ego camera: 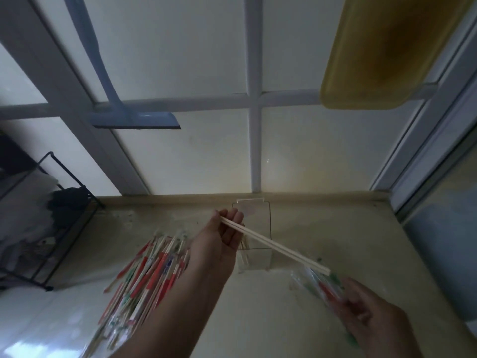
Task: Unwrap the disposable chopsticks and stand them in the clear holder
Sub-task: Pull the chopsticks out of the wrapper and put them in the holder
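From the head camera, your left hand (224, 235) pinches one end of a bare pair of pale wooden chopsticks (273, 245), fingers curled round the top of the sticks, holding them slantwise just in front of the clear plastic holder (260, 228) that stands against the back edge of the beige counter (322, 228). The far end of the pair reaches down toward your right hand (371, 313), whose fingers are curled round a crumpled clear wrapper with red and green print (322, 285); the stick tips lie at the mouth of that wrapper, and it is hard to tell whether they are fully out of it or touching it. So this pair looks unwrapped or nearly so, but it is not yet standing in the holder. A few thin sticks seem to stand at the holder's left inside corner, though the clear walls make that hard to read. To your left lies a large heap of wrapped chopsticks in red, green and white sleeves (144, 275), spread across the counter beside your forearm, so most of the job remains. A black wire rack (64, 228) stands further left.
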`<state>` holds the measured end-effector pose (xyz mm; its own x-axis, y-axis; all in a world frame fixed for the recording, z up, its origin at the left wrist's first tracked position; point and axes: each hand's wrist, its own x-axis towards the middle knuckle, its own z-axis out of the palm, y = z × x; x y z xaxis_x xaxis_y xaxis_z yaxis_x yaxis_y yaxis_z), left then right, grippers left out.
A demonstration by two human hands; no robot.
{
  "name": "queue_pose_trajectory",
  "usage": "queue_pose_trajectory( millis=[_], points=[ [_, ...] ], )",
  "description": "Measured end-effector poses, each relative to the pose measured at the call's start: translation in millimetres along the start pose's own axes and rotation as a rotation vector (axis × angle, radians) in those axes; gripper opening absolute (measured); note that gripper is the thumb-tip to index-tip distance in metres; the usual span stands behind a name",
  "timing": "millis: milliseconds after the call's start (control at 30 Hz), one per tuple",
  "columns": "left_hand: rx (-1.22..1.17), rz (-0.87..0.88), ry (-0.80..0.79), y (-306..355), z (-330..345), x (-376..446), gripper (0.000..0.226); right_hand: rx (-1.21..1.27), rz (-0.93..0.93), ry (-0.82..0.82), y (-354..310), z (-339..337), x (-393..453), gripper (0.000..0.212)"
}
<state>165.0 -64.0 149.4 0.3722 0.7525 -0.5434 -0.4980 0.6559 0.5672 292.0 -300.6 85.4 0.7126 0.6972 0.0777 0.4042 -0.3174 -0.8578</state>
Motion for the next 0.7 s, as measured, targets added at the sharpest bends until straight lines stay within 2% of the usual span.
queue_pose_trajectory(
  millis=[67, 200, 267, 300, 367, 467, 567, 633, 700],
  points=[
    [-0.051, -0.028, -0.01, -8.5, 4.0, -8.6, 0.028, 0.242, -0.085, 0.084, -24.4, 12.8, 11.0, 0.048],
    [-0.149, -0.035, -0.015, -11.6, 9.7, -12.6, 0.026, 0.81, -0.055, 0.044, -69.0, 44.9, 39.1, 0.037],
    [-0.173, -0.04, -0.032, -9.4, 11.9, -10.3, 0.027, 1.065, 0.024, 0.09, -80.2, 56.0, 50.2, 0.052],
    [-0.174, -0.041, -0.045, -8.0, 12.3, -8.9, 0.028, 1.105, 0.042, 0.131, -84.0, 59.3, 55.3, 0.057],
    [-0.113, -0.029, -0.087, -4.6, 11.1, -6.8, 0.028, 1.062, 0.037, 0.202, -86.1, 61.0, 66.0, 0.056],
    [0.181, 0.086, -0.135, 0.1, 1.2, -5.0, 0.027, 1.006, 0.029, 0.292, -85.1, 51.7, 77.2, 0.031],
    [0.495, 0.368, -0.117, 6.1, -19.8, 2.0, 0.023, 0.752, -0.1, 0.409, -80.4, 36.8, 84.4, 0.021],
    [0.694, 0.609, -0.096, 7.0, -37.6, 12.1, 0.019, 0.557, -0.206, 0.395, -76.3, 33.7, 86.4, 0.018],
    [0.907, 0.764, -0.068, 3.1, -53.2, 23.1, 0.022, 0.416, -0.299, 0.344, -68.8, 37.9, 89.2, 0.018]
  ],
)
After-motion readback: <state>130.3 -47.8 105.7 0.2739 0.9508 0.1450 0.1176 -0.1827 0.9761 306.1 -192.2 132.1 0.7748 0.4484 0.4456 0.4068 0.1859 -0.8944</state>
